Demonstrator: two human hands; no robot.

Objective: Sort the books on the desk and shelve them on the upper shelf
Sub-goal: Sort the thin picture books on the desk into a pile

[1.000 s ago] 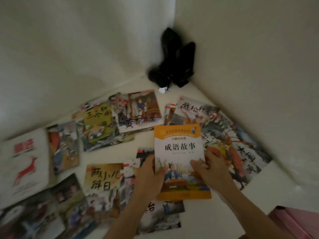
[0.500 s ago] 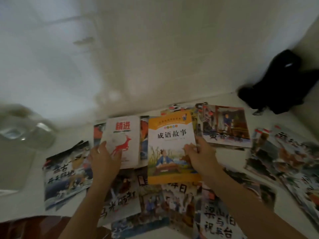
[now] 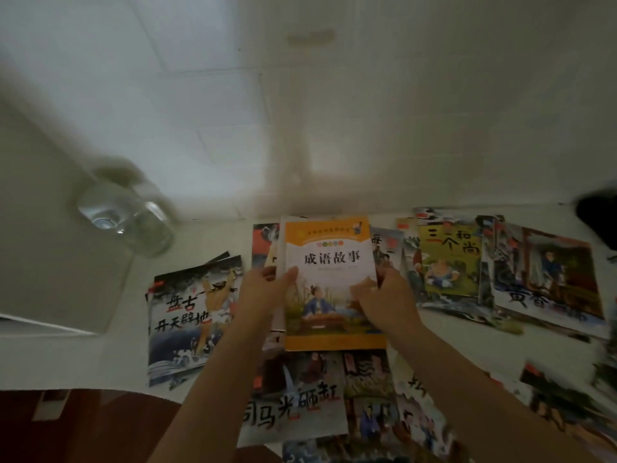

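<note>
Grip of both hands on orange-topped book (image 3: 329,259), left hand (image 3: 263,292) pinching its left edge, right hand (image 3: 384,297) its right edge, book held above picture books (image 3: 193,315) spread on white bench (image 3: 66,355), glass jar (image 3: 128,218) at left

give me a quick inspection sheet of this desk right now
surface: white desk, mostly covered with books
job's things: orange-and-white book held above the pile; picture books spread flat, some overlapping, such as the dark wave-cover book and yellow-green book
clutter: glass jar at left, blurred
hands: left hand and right hand grip the orange-and-white book's side edges
cables: nothing seen
surroundings: tiled wall behind; dark object at right edge
</note>
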